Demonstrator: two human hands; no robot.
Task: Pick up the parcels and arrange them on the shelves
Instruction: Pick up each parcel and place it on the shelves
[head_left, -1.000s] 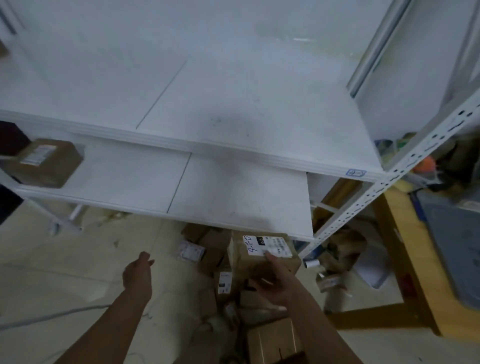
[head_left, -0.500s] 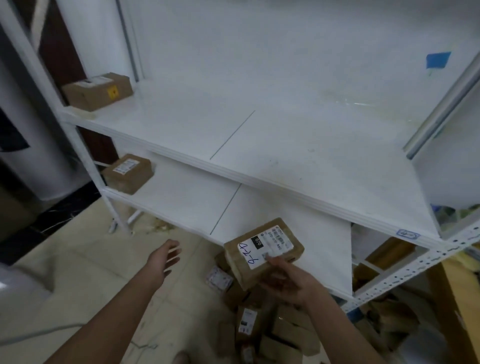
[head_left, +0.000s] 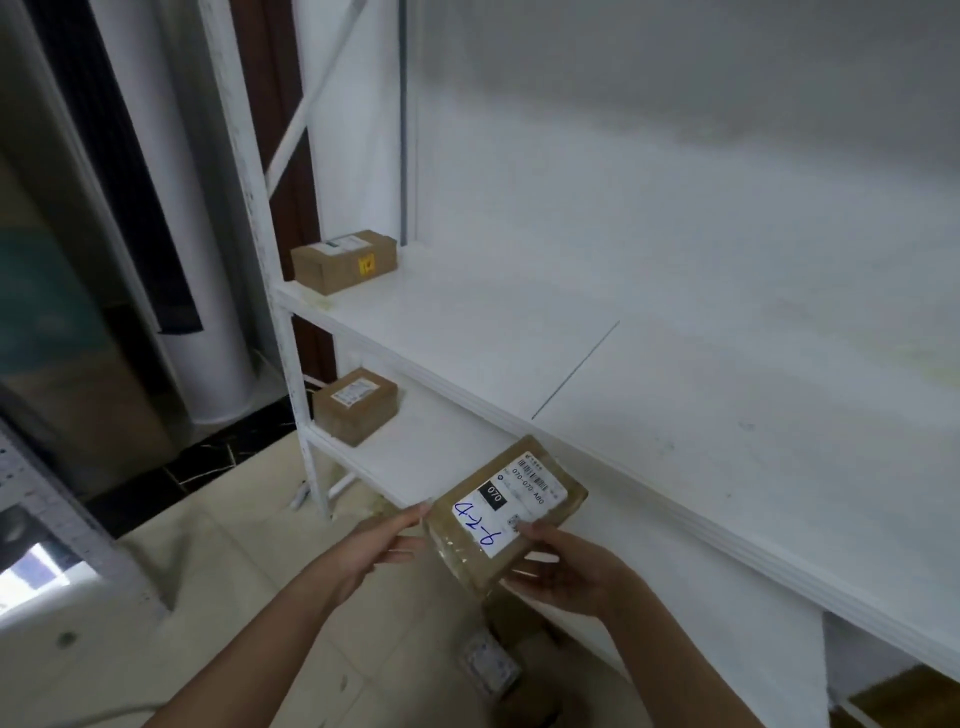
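Parcel (head_left: 506, 514) at lower centre sits gripped in the right hand (head_left: 563, 569), thumb on its label (head_left: 511, 499), while the left hand (head_left: 374, 545) touches its left edge with straight fingers.

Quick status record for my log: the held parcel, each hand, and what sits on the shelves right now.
held parcel: brown, white label with blue writing, tilted, not yet on a shelf
right hand: grips held parcel from below, thumb on label
left hand: fingers touch its left edge
upper shelf: yellow-sticker parcel at left end
lower shelf: labelled parcel at left end
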